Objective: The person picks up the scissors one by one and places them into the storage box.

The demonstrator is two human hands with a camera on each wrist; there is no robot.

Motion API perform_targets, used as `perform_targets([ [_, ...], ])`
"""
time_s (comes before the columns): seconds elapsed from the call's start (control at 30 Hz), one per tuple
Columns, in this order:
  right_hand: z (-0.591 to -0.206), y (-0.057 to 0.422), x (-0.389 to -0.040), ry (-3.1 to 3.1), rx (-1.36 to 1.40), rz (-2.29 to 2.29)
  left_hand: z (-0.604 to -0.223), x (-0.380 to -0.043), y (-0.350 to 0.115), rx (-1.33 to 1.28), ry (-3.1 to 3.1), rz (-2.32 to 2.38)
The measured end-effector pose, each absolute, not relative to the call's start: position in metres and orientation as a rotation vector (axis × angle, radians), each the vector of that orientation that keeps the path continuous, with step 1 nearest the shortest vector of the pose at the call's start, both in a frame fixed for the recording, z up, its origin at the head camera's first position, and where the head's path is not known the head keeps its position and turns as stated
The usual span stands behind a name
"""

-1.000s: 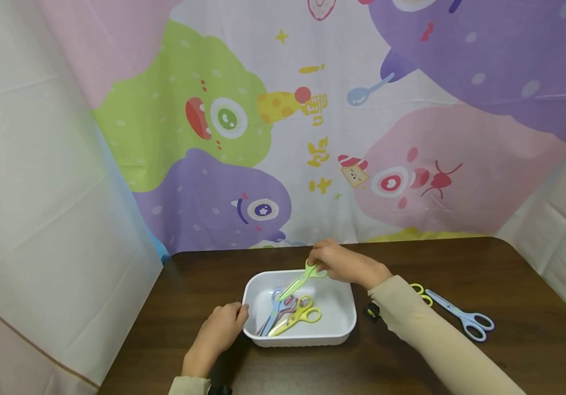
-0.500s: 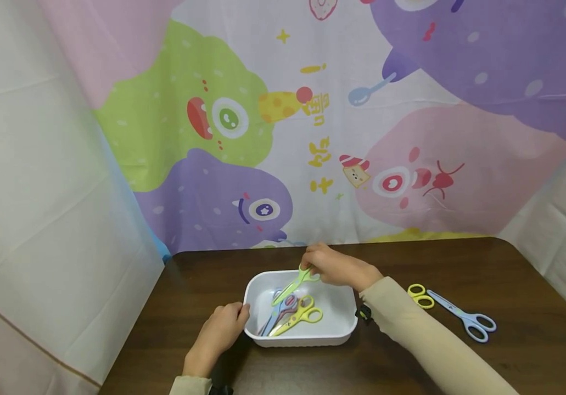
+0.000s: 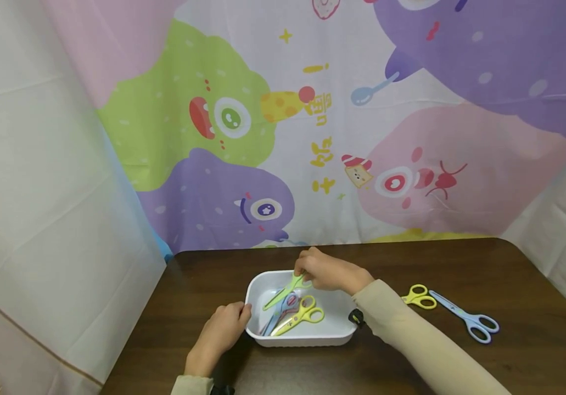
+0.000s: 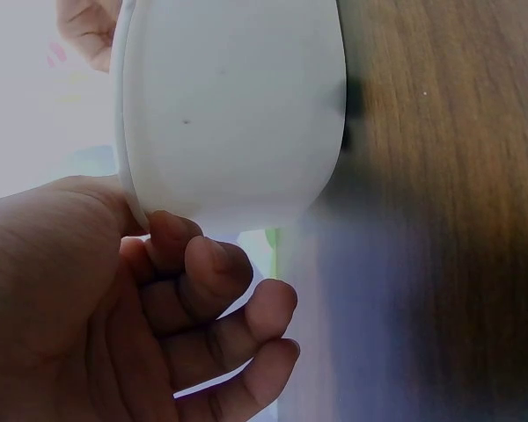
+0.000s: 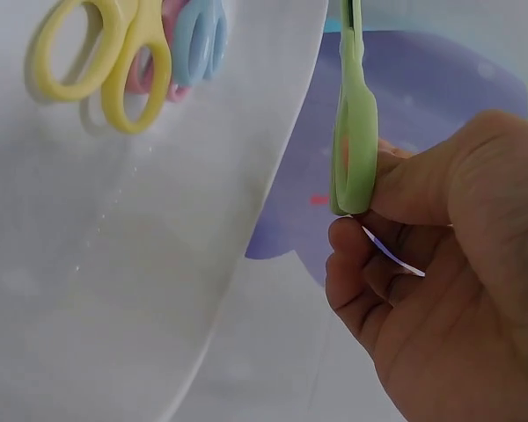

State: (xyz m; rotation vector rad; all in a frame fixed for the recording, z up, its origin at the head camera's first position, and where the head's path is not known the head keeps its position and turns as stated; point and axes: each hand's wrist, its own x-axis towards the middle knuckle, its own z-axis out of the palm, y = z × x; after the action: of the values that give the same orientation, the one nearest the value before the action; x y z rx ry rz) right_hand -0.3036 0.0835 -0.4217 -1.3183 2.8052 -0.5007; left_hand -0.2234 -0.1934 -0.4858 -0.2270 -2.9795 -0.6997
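Observation:
Over the far part of the white plastic tray [image 3: 334, 325], my right hand [image 3: 331, 272] pinches light green scissors [image 3: 279, 296] by the handle. Their blades slant down to the left above the tray floor. Thumb and fingertips close on a handle loop in the right wrist view. My left hand [image 3: 219, 332] grips the tray's left end, thumb at the rim and fingers curled below it in the left wrist view. Inside lie yellow scissors [image 3: 303, 315], blue scissors [image 3: 275, 318] and pink scissors [image 5: 176, 92], overlapping, the pink ones largely hidden.
On the dark wooden table [image 3: 381, 362], right of the tray, lie another pair of yellow scissors [image 3: 420, 297] and another pair of blue scissors [image 3: 465, 316]. The right sleeve [image 3: 401, 323] covers part of that yellow pair. A cartoon-printed cloth [image 3: 322, 164] hangs behind the table.
My right hand has moved left and slightly down with the green scissors, bringing their blades over the tray's left part. The left hand has stayed at the tray's left end.

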Motion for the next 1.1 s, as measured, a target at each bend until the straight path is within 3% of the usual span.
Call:
perform_targets([
  [1.1, -0.445, 0.049, -0.309, 2.68, -1.263, -0.411, -0.485, -0.223, -0.194, -0.24, -2.976, -0.682],
])
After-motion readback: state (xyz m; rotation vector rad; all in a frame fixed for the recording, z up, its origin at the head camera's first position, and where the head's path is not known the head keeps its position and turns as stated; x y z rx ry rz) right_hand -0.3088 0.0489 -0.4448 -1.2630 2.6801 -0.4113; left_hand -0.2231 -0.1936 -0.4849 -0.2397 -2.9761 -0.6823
